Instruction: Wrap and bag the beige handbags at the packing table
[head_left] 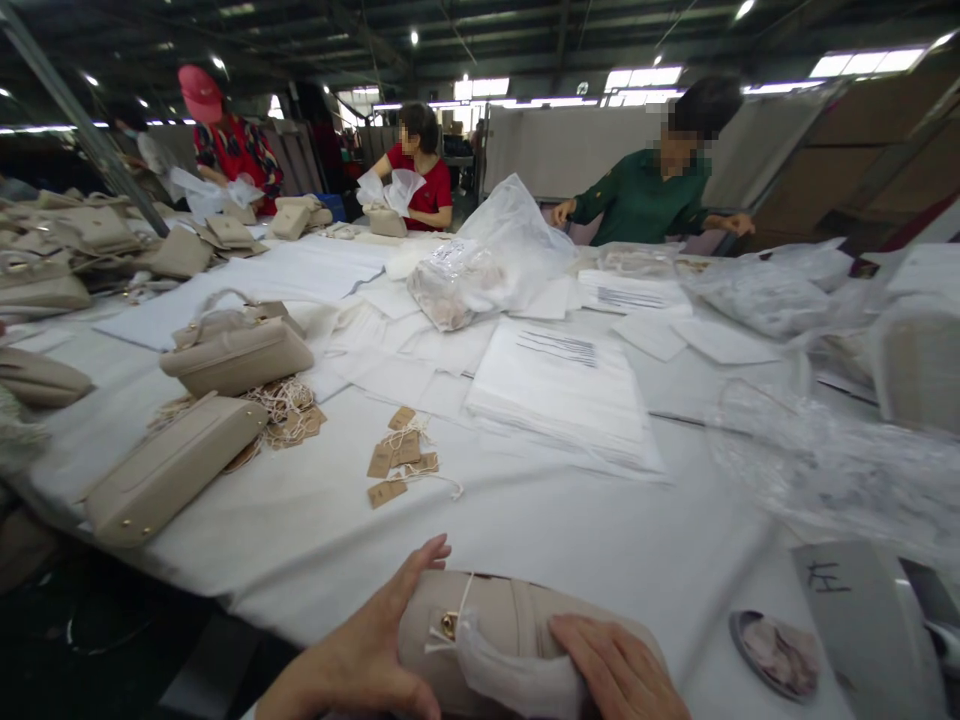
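Observation:
A beige handbag [517,625] lies at the table's near edge, with its handle wrapped in white film [510,665] and a thin white string by a gold-coloured fitting [448,625]. My left hand [367,640] is open around the bag's left end, thumb and fingers wide apart. Flat on the right part of the bag rests my right hand [615,665], its fingers stretched out. Beyond the bag, several brown paper tags [405,450] with white strings lie in a small pile. The bag's near side is cut off by the frame.
Two beige handbags [176,465] lie at left on more tags [296,425]. A stack of white sheets [562,400] and a clear plastic bag [495,260] are farther back. At right are a round dish [776,655] and plastic film [847,470]. Several people [652,190] stand across the table.

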